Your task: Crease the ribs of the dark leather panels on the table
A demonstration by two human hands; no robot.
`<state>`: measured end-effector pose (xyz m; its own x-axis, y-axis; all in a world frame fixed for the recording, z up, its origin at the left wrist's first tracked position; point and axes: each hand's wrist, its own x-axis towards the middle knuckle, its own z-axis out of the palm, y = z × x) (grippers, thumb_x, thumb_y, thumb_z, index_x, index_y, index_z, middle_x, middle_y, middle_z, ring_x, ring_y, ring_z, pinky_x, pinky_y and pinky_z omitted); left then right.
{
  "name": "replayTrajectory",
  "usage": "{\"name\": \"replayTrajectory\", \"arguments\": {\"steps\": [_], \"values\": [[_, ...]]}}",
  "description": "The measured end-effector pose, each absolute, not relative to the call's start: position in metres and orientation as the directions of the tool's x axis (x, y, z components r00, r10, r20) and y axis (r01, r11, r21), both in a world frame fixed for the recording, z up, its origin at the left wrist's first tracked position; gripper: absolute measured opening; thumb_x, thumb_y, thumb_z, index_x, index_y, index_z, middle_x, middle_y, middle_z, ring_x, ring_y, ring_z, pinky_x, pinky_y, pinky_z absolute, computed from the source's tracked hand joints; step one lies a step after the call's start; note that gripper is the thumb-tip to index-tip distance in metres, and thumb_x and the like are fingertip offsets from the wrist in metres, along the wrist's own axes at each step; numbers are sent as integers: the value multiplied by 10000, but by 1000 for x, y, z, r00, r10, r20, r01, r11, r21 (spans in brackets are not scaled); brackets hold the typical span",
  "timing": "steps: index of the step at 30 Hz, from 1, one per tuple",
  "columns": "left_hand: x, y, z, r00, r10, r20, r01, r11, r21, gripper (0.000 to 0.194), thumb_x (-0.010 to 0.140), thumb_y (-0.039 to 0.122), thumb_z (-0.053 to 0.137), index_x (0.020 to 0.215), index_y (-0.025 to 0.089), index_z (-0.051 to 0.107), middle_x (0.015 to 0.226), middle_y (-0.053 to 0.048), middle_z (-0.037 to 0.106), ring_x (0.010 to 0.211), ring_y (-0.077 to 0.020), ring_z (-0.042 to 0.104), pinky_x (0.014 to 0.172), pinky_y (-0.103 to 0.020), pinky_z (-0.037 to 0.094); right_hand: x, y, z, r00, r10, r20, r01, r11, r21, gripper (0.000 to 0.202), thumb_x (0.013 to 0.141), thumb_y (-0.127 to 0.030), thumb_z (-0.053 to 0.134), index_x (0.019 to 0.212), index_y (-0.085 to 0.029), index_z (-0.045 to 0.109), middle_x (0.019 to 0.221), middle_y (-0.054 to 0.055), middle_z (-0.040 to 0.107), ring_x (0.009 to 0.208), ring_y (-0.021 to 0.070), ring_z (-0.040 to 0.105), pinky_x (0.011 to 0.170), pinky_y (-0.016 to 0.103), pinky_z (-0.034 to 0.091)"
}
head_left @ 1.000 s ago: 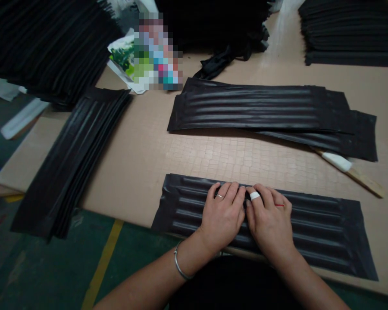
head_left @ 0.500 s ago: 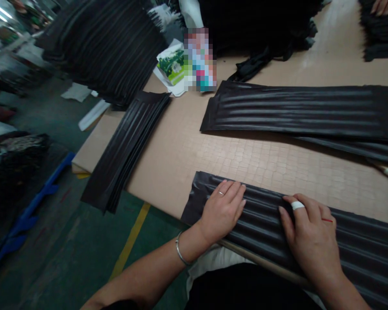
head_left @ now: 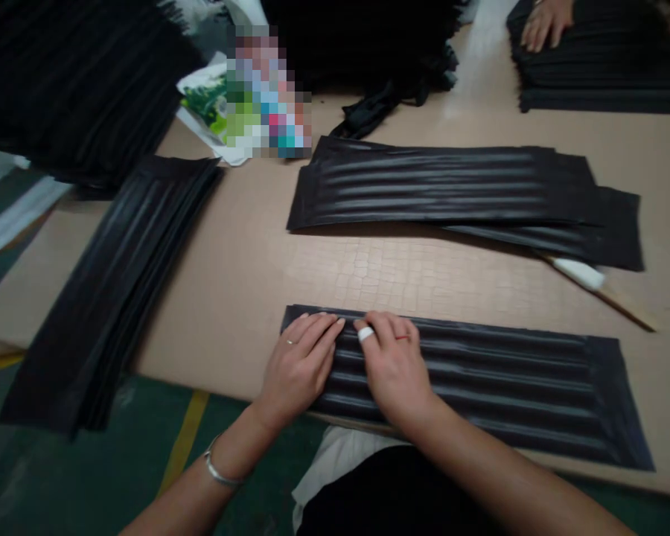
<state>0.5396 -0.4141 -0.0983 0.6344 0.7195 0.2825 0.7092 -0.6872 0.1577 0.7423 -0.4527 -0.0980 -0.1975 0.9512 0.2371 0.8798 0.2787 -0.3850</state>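
Observation:
A dark brown, leather-like panel (head_left: 508,380) with long padded ridges lies along the table's near edge in front of me. My left hand (head_left: 301,357) rests on its left end, fingers stretched out and lying flat over the ridges. Just to the right, my right hand (head_left: 396,365) has its fingers bent onto the panel's upper ridges, seemingly pinching one; the thumb is mostly hidden. A white wrap circles one of its fingers. Beyond the panel lies a small pile of similar ridged panels (head_left: 441,182).
Another stack of ridged panels (head_left: 112,275) overhangs the table edge at left. A white-and-wood stick-like tool (head_left: 586,275) lies near the far pile. Big black stacks (head_left: 357,45) stand behind, beside a green-and-white packet (head_left: 217,104). Another person's hand (head_left: 547,22) touches dark pieces at upper right.
My right hand has slid left along the panel, close beside my left hand. The view has swung right, bringing the panel's right end and more of the other person's hands into sight.

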Motion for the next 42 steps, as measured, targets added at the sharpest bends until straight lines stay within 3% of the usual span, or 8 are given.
{"name": "replayTrajectory", "arguments": {"steps": [3,11,21,34,38,42], "values": [[543,-409,-100,690,671,270,658,-738,152,540,929,71,558,1461,149,506,1380,-142,625,1278,-283,580,1113,-471,505,725,-440,-97,-189,961,202,875,258,-408,313,1019,-162,481,1301,-137,614,1343,122,590,1230,273,467,1061,436,381],[561,-406,-95,632,721,285,728,-678,101,472,901,104,609,1372,94,571,1277,-180,645,1162,-330,624,1037,-513,535,774,-455,-98,-92,973,211,902,171,-397,268,1022,-180,521,1261,-140,637,1294,119,616,1157,266,486,979,425,436],[560,-408,-96,590,756,283,758,-640,128,520,898,122,621,1411,160,546,1291,-162,628,1177,-328,622,1065,-523,518,864,-486,-101,-18,967,255,901,126,-414,234,1025,-153,503,1226,-133,622,1207,135,624,1131,253,513,979,421,486],[558,-406,-92,535,801,268,805,-579,125,439,921,170,615,1357,145,576,1253,-170,632,1169,-338,616,1058,-543,518,987,-531,-106,67,953,296,961,18,-276,197,1032,-273,505,1175,-174,599,1150,126,615,1083,266,563,980,455,473],[605,-421,-84,470,838,276,831,-526,180,366,932,168,584,1296,155,618,1258,-164,630,1184,-332,605,1034,-539,534,963,-525,-101,92,952,293,985,-44,-167,218,1017,-257,507,1180,-152,606,1191,145,615,1094,295,545,965,470,458],[680,-438,-85,631,743,224,689,-669,279,391,956,112,488,1329,126,607,1298,-152,649,1211,-273,599,1052,-445,535,890,-500,-99,41,962,271,966,31,-257,242,1007,-184,507,1224,-148,607,1229,138,614,1110,286,533,949,455,453]]}}
